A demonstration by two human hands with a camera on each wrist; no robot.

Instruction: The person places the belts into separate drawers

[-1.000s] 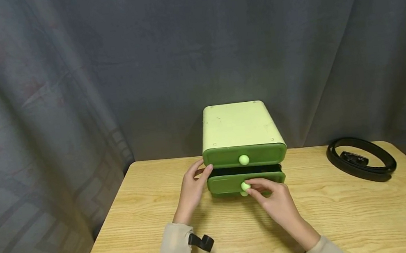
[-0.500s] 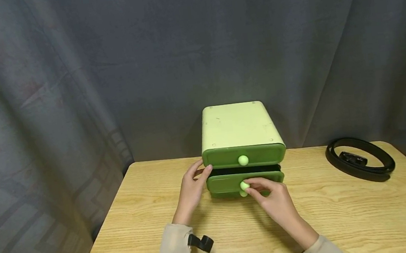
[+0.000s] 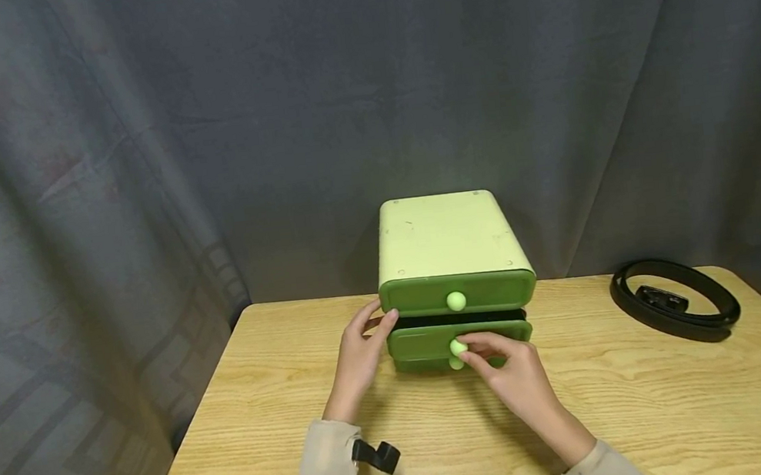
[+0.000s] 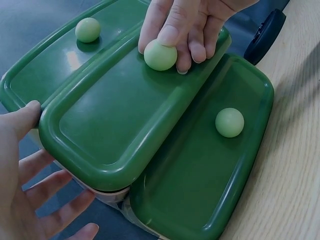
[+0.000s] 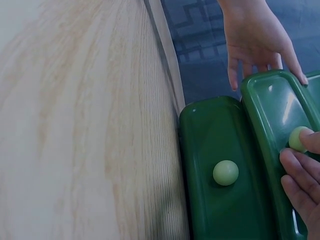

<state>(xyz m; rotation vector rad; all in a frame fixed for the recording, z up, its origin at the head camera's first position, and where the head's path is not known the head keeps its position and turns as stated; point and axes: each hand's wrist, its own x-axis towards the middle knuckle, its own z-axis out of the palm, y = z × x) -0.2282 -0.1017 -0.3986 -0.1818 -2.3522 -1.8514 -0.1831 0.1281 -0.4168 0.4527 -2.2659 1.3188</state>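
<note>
A small desktop cabinet [image 3: 450, 234] has a pale yellow-green top and three green drawers with round light-green knobs. The middle drawer [image 3: 416, 344] sticks out a little, with a dark gap above it. Thumb and fingers of my right hand [image 3: 516, 374] pinch its knob [image 4: 160, 56]. At the cabinet's left side is my left hand [image 3: 360, 356], fingers spread along the wall and thumb tip by the front edge of the top drawer [image 4: 55, 65]. The bottom drawer [image 4: 200, 175] sits pushed in, its knob [image 5: 225, 173] untouched.
A coiled black belt [image 3: 725, 309] with a dark buckle lies at the right on the wooden table [image 3: 648, 403]. Grey curtains [image 3: 300, 137] hang behind and to the left. A black strap piece [image 3: 377, 456] juts from the left sleeve.
The middle drawer has gone in very slightly, narrowing the dark gap above it, and my right hand has moved with its knob. My left hand stays in place.
</note>
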